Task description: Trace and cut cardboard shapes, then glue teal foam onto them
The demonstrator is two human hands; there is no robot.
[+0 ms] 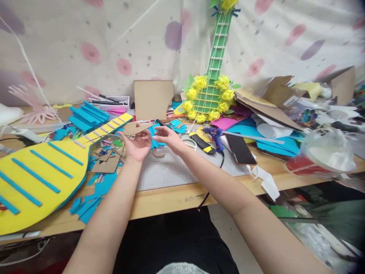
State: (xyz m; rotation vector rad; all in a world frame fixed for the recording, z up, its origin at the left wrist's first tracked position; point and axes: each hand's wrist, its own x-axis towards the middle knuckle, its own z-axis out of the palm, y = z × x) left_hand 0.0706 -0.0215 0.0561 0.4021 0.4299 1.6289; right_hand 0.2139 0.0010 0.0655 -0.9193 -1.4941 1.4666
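Observation:
My left hand (pixel 137 146) is turned palm up over the work mat, its fingers curled round a small curved piece of brown cardboard (pixel 138 128). Close beside it, my right hand (pixel 169 139) reaches in with fingers apart and nothing visible between them. Under the hands lies a pale grey cutting mat (pixel 162 173), with a small curved cardboard scrap (pixel 158 153) on it. Blue paper scraps (pixel 178 126) lie just beyond my fingers. To the left rests a yellow and blue paper instrument (pixel 34 171) with blue strips.
A green paper guitar (pixel 215 64) with yellow flowers stands at the back beside a cardboard sheet (pixel 154 99). Right of my hands lie a yellow-black utility knife (pixel 203 143), a blue glue gun (pixel 217 137) and a phone (pixel 241 148). A red-and-white tub (pixel 316 161) stands farther right.

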